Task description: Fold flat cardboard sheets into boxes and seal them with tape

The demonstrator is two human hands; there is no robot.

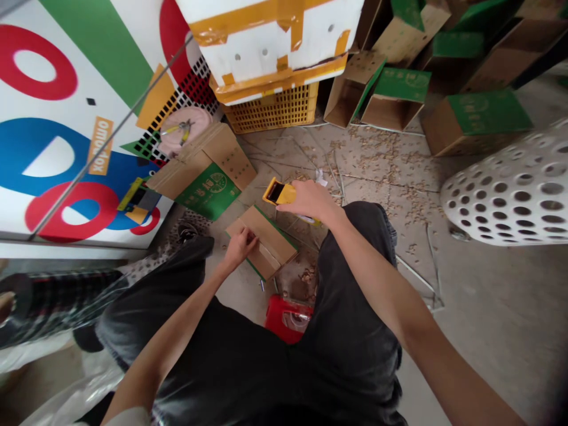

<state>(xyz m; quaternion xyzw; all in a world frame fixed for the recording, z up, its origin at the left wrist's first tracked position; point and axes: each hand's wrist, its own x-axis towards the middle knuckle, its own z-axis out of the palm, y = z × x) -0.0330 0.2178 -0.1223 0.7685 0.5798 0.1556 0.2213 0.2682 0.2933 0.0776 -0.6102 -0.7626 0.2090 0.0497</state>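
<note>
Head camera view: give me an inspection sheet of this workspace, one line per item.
Surface: concrete floor, dusty.
Job's things: flat cardboard box lying on the floor; yellow tool.
Clutter: scattered chips; red object between the knees, perhaps a tape dispenser.
Hands: left hand on the flat cardboard box, grip unclear; right hand holds the yellow tool.
Cables: nothing seen.
Surroundings: yellow crate, green-topped boxes, printed panel, white perforated bin.

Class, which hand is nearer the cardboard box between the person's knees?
Left. The left hand touches the box at its left edge; the right hand, holding a yellow tool, is beyond it, apart.
</note>
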